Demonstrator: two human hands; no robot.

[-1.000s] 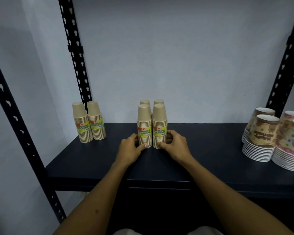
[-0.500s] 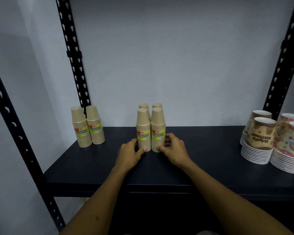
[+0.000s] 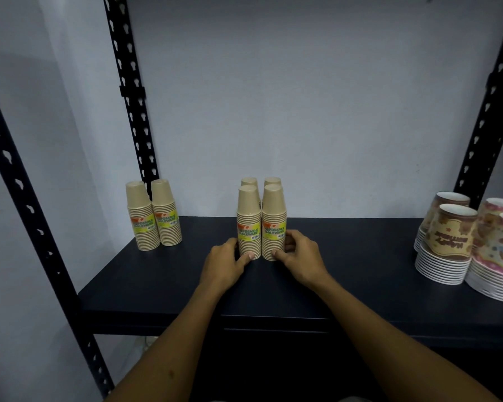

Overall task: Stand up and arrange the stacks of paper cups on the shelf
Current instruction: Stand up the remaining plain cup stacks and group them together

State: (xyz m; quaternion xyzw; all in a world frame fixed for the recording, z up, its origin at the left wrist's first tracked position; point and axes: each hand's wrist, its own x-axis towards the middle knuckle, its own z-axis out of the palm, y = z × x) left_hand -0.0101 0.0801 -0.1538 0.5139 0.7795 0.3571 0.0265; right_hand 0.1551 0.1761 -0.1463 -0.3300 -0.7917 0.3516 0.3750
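Both hands (image 3: pixel 262 259) grip the middle cup stacks (image 3: pixel 261 221) mid-shelf (image 3: pixel 157 285).

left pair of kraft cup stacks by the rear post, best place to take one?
Probably low on the banded rims of the nearer stack, below its yellow label, where the nested rims look stiffest. Come from the open left side, since the second stack touches its right. A grip on the bare top cup might lift it away.

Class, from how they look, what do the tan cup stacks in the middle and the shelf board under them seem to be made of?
Tan cup stacks: probably matte kraft paper, given the dull brown surface and thin nested rims; the printed labels look glossier. Shelf board: likely painted metal or laminate, dark and smooth with a faint sheen; which of the two is unclear.
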